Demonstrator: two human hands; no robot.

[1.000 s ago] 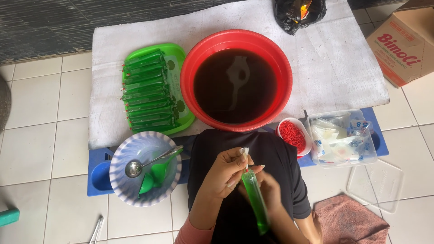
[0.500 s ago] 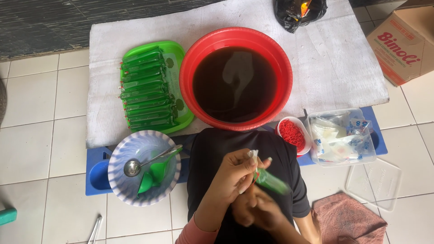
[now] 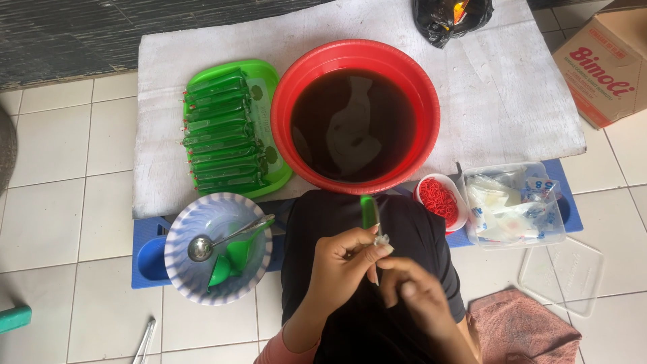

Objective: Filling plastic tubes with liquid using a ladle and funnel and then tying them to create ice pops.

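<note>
Pouch (image 3: 368, 210): slim green plastic tube, upright, clear twisted end pinched by left hand (image 3: 344, 259); right hand (image 3: 412, 290) grips same end just beside. Beyond hands, round red basin (image 3: 290, 101), dark glossy liquid.

Slim green filled plastic tube (image 3: 367, 212), upright above lap

Just above the fingers (image 3: 377, 251) stands a red basin (image 3: 296, 114) of dark liquid on a white cloth (image 3: 512, 94). Up and left of them a green tray (image 3: 273, 84) carries stacked green packets (image 3: 219, 131). Left of them a pale bowl (image 3: 182, 269) holds a metal spoon (image 3: 202, 247) and green funnel (image 3: 239, 253). To the right sit a small bowl of red rubber bands (image 3: 439, 199) and a clear box (image 3: 515, 205); lower right lies a pink towel (image 3: 526, 330)
</note>
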